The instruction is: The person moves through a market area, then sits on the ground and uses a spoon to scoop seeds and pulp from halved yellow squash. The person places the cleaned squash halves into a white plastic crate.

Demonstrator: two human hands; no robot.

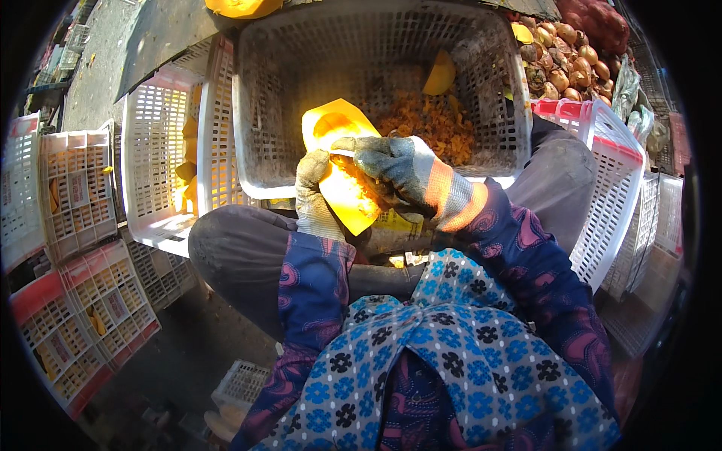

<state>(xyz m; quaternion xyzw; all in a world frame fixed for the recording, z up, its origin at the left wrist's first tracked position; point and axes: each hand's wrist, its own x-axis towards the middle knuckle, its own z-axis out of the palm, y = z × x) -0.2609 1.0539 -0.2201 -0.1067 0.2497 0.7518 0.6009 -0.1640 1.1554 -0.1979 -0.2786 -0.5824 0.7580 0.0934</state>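
Your left hand (312, 197) grips pumpkin wedge (342, 169) from below. Your right hand (391, 169) curled over wedge top, above grey crate (256, 113).

I see knitted cloth gloves on both hands: the left hand (312, 197) in a pale, rough fabric, the right hand (395, 171) in grey knit with a darker, slightly shiny coating (it looks rubbery). The pumpkin piece (342, 167) has moist, glossy orange flesh. The grey crate (263, 113) is matt plastic lattice, dusty and scuffed. My sleeves are soft printed cloth.
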